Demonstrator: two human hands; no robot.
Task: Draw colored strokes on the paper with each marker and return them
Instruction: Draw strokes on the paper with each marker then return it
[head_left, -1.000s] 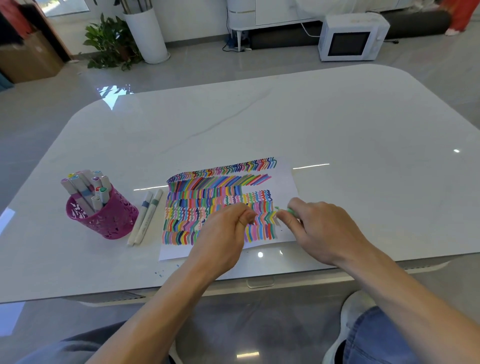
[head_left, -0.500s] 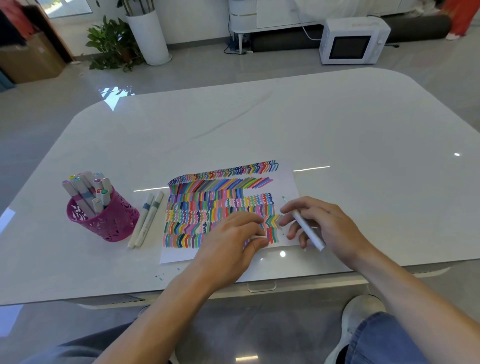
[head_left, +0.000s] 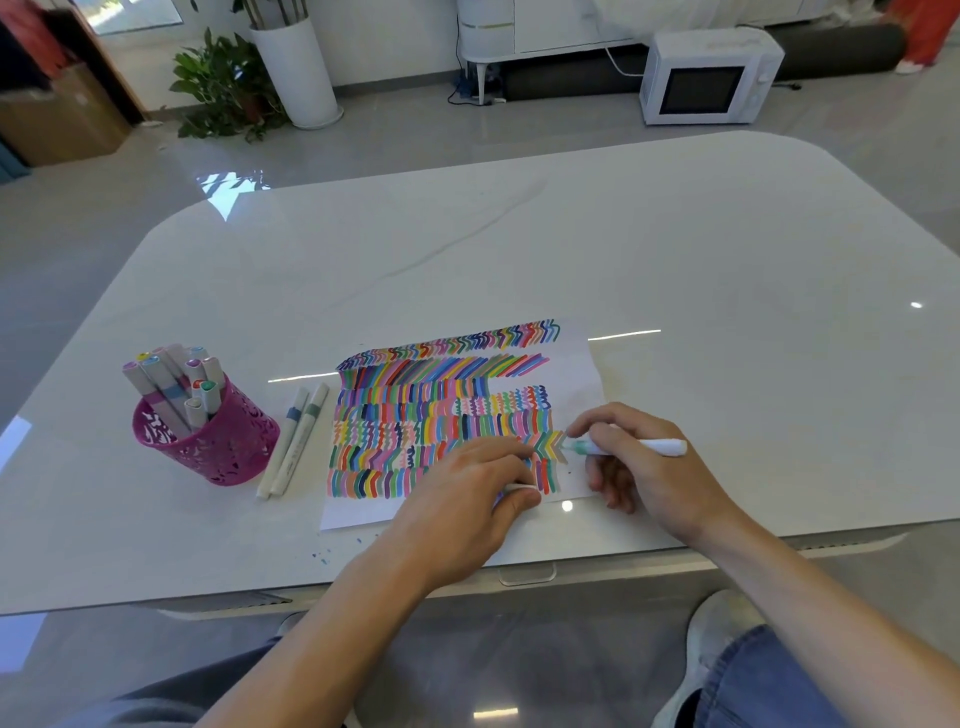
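Head view, we log: pink cup (head_left: 208, 447) holding markers (head_left: 171, 384); two pens (head_left: 296, 436) beside; right hand (head_left: 649, 467) grip clamped on green marker (head_left: 644, 446); left hand (head_left: 467, 504) pinching cap (head_left: 519, 487).

no readable text, labels or numbers

A glossy white stone-look table with rounded corners (head_left: 675, 260) fills the near scene on a grey polished floor (head_left: 415, 140). Far right on the floor sits a white microwave oven (head_left: 709, 78). Far left, a leafy green plant (head_left: 223, 88) stands just beside a tall white cylindrical pot (head_left: 296, 73).
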